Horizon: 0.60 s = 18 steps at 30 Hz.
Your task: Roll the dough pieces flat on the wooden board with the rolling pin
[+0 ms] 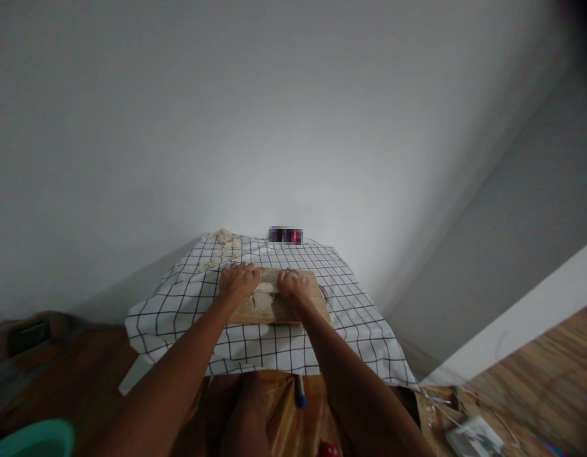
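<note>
A wooden board lies on the checked cloth in front of me. Across it runs a pale rolling pin, its middle showing between my two hands. My left hand is closed over the pin's left part, and my right hand is closed over its right part, fingers curled away from me. Under and just in front of the pin is flattened dough, pale and floury. Blur and the hands hide the dough's full outline and the pin's ends.
A white cloth with dark grid lines covers the table, which stands against a wall. Dough strips lie at the back left, and a blurred dark item at the back. A blue-tipped object and green basin are nearer me.
</note>
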Each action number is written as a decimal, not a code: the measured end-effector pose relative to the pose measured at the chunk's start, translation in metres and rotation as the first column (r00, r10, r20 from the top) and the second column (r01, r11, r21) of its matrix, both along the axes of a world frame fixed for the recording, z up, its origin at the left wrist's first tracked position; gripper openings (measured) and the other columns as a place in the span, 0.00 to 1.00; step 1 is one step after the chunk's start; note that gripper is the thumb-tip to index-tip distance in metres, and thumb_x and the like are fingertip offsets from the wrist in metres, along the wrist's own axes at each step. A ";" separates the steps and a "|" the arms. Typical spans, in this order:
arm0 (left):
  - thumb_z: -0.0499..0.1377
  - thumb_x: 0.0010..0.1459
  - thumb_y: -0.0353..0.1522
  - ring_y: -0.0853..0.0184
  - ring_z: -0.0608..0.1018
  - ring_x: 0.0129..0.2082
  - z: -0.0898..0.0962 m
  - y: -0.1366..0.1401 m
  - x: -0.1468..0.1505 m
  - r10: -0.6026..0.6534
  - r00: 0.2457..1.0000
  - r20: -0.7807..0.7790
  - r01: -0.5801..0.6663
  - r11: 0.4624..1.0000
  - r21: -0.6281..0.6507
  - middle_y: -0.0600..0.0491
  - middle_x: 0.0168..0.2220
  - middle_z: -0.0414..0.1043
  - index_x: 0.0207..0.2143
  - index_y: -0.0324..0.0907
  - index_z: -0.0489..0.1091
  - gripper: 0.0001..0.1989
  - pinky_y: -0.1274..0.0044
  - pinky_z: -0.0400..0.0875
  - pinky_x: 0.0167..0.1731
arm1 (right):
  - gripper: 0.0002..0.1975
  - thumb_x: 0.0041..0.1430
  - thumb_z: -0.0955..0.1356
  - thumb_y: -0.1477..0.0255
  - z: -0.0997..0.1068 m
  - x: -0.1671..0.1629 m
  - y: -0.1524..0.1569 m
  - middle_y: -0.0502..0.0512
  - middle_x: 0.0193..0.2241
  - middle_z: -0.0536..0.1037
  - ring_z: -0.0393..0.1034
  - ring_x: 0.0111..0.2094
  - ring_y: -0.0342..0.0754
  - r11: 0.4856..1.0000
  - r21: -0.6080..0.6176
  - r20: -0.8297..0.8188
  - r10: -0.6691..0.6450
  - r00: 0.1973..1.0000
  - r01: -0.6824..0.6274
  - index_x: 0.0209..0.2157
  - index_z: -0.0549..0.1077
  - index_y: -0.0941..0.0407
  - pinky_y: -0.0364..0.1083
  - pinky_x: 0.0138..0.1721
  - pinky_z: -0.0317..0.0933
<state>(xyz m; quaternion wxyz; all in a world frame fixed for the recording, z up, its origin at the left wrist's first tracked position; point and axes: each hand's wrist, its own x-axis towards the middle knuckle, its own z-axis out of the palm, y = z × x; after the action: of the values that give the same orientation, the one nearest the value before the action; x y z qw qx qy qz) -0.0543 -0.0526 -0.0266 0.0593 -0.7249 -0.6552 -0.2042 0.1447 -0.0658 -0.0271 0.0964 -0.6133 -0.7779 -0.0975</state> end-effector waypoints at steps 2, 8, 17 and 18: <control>0.53 0.79 0.36 0.48 0.79 0.64 0.003 0.004 0.001 0.030 1.000 -0.005 -0.030 0.999 -0.021 0.40 0.61 0.84 0.54 0.42 0.84 0.20 0.57 0.69 0.67 | 0.20 0.83 0.60 0.75 0.000 -0.001 0.003 0.70 0.60 0.84 0.80 0.62 0.60 1.000 -0.002 0.012 0.004 1.000 -0.004 0.62 0.80 0.58 0.53 0.59 0.71; 0.51 0.78 0.36 0.44 0.80 0.64 0.008 0.012 0.003 0.054 0.998 -0.013 -0.055 0.996 -0.068 0.36 0.60 0.84 0.56 0.42 0.85 0.22 0.52 0.72 0.64 | 0.18 0.80 0.62 0.76 0.003 -0.006 0.009 0.71 0.54 0.86 0.83 0.56 0.60 0.999 0.048 0.019 -0.007 1.000 0.006 0.57 0.83 0.59 0.54 0.55 0.75; 0.51 0.78 0.37 0.43 0.79 0.62 -0.005 0.008 -0.002 -0.007 1.000 -0.009 0.007 1.000 -0.015 0.36 0.56 0.85 0.50 0.41 0.86 0.22 0.51 0.70 0.65 | 0.21 0.82 0.60 0.74 0.007 -0.003 0.003 0.66 0.60 0.86 0.81 0.61 0.57 0.999 -0.026 -0.032 -0.033 0.999 0.032 0.58 0.83 0.57 0.49 0.58 0.70; 0.51 0.78 0.37 0.43 0.79 0.62 -0.006 0.012 -0.003 -0.016 1.000 0.010 0.017 1.000 -0.012 0.37 0.56 0.85 0.51 0.41 0.86 0.22 0.50 0.70 0.65 | 0.20 0.82 0.60 0.74 0.008 -0.003 0.006 0.66 0.59 0.86 0.81 0.61 0.57 0.999 -0.030 -0.033 -0.038 0.999 0.037 0.58 0.83 0.57 0.49 0.58 0.70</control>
<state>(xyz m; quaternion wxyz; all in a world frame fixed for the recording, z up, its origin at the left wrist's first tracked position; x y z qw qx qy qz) -0.0575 -0.0409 -0.0329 0.0500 -0.7296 -0.6507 -0.2045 0.1415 -0.0602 -0.0194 0.0985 -0.6307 -0.7659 -0.0774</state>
